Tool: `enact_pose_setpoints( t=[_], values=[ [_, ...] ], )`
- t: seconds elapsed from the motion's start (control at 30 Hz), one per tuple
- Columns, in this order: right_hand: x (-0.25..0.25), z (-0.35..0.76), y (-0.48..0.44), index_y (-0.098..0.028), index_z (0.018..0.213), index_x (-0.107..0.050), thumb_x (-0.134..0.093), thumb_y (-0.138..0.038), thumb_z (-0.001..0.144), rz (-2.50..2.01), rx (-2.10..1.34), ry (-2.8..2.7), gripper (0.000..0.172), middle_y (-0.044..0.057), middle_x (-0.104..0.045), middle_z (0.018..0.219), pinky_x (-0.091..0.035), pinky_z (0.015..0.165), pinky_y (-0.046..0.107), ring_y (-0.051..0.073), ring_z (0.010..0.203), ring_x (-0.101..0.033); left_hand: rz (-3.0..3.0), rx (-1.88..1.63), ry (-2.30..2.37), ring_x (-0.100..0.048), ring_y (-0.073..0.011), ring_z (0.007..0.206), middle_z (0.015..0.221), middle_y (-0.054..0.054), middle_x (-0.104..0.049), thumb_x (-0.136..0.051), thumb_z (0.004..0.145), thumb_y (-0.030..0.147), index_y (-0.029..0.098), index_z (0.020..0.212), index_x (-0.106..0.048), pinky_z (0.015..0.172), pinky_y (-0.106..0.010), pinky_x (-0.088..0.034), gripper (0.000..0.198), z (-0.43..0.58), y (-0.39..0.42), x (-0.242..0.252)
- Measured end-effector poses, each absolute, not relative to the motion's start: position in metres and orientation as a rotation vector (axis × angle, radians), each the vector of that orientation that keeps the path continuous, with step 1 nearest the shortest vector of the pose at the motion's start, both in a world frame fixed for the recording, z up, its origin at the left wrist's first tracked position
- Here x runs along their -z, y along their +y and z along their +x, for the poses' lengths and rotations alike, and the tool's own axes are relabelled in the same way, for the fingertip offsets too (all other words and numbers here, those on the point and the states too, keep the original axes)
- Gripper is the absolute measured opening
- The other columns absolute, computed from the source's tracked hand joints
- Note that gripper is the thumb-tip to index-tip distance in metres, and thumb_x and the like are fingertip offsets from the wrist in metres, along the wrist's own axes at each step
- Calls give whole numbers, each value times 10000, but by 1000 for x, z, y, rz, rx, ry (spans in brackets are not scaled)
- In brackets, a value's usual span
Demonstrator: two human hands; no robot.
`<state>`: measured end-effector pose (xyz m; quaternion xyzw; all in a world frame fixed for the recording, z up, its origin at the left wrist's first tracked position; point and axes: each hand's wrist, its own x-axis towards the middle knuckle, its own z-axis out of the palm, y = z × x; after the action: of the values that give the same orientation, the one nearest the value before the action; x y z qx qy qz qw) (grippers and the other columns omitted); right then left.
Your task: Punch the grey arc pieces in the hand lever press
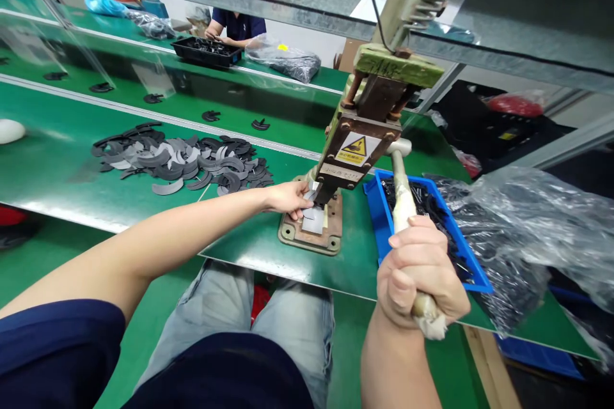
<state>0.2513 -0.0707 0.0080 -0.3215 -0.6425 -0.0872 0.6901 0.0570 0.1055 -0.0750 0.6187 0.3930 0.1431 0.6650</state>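
Note:
My right hand (419, 271) is wrapped round the taped lever handle (403, 201) of a hand press (357, 150). The press stands on the bench with its ram lowered close to the base plate (311, 241). At the base, my left hand (290, 199) is closed in a pinch under the ram, beside a shiny metal plate (313, 220). What its fingertips hold is too small and covered to make out. To the left lies a loose pile of curved grey and black pieces (180, 156).
Right of the press is a blue tray (384, 223) with black parts, beside clear plastic bags (518, 236). Several black parts (211, 115) lie spaced along a green belt behind. Across it, another person (237, 25) works at a black tray (206, 54). A metal shelf (307, 13) crosses overhead.

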Motion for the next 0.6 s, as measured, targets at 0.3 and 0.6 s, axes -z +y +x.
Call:
enact_pose_setpoints(
  t=[0.3,0.6],
  values=[
    [-5,255,-74,-221,601,-515,-693,-370,914,-720,168,-1452,390,-70,-582,594,-582,961,495,116,702,-650,1306,-478,892,-589,-70,495,613,31,-606,-859,849,293,150,809,-546,507,-181,-509,347,42,108,75],
    [-5,253,-71,-216,598,-505,-685,-354,914,-695,158,-1433,389,-72,-582,596,-568,957,485,116,703,-646,1289,-355,961,-681,-138,526,567,-11,-655,-845,867,414,178,825,-508,534,-216,-570,413,48,109,72]
  ],
)
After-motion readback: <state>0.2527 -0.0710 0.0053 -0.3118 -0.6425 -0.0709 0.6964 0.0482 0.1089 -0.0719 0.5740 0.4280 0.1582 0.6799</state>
